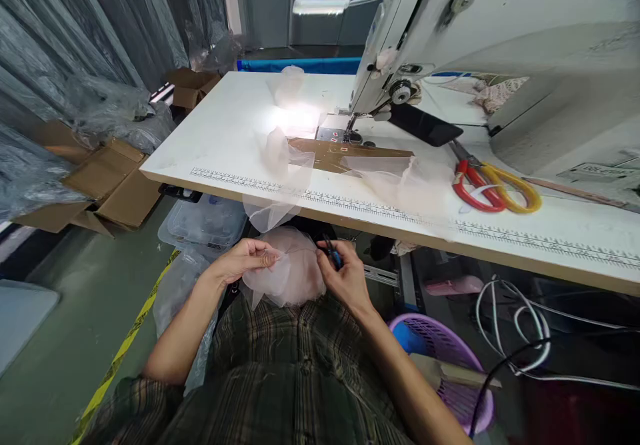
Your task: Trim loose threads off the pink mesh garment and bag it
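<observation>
Landmark: the white table (220,132). The sheer pink fabric (297,275) is bunched in front of the table's near edge, below its top, against my plaid shirt (280,378). My left hand (245,260) has thumb and forefinger pressed together, pinching a thin layer on the left side of the bunch. My right hand (346,273) is curled round a small dark tool (333,253) with a blue part, thumb and fingertips at the bunch's right edge; cannot tell whether they pinch cloth too. A sheer strip (280,202) hangs over the table's near edge just above the bunch; another sheer piece (417,182) lies on the table, towards its near edge. On the table: white sewing machine (430,25), brown strip (320,149) at the needle area, black flat object (425,125), and scissors (507,188) with red and yellow handles, right of the brown strip. Under the table's right part: purple basket (470,358). Left of the table, on the floor: open cardboard box (133,195).
</observation>
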Motion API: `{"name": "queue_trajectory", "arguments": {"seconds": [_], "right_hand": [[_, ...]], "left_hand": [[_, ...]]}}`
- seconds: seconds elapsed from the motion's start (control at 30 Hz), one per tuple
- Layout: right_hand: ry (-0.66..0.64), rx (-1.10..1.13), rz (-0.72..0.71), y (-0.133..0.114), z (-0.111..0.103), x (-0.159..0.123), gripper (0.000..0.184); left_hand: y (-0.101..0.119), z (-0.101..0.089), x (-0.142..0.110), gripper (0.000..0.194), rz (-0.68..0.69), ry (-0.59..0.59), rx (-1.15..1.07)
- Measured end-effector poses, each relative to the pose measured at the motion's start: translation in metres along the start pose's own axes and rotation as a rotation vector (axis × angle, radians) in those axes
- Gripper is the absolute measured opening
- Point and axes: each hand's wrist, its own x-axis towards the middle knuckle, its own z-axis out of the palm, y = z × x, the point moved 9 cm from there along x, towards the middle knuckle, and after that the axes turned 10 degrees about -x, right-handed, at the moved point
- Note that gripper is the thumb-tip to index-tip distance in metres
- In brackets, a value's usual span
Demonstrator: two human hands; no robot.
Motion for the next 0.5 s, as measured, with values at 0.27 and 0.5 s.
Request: {"name": "queue_trajectory", "arguments": {"seconds": [0.27, 0.5], "right_hand": [[-0.424, 0.288, 0.076, -0.034, 0.046, -0.005, 0.047], [-0.742, 0.207, -0.111, -0.065, 0.052, -0.036, 0.038]], "left_hand": [[0.012, 0.009, -0.008, 0.033, 0.104, -0.008, 0.18], [0.013, 0.029, -0.031, 0.025, 0.11, -0.08, 0.442]]}}
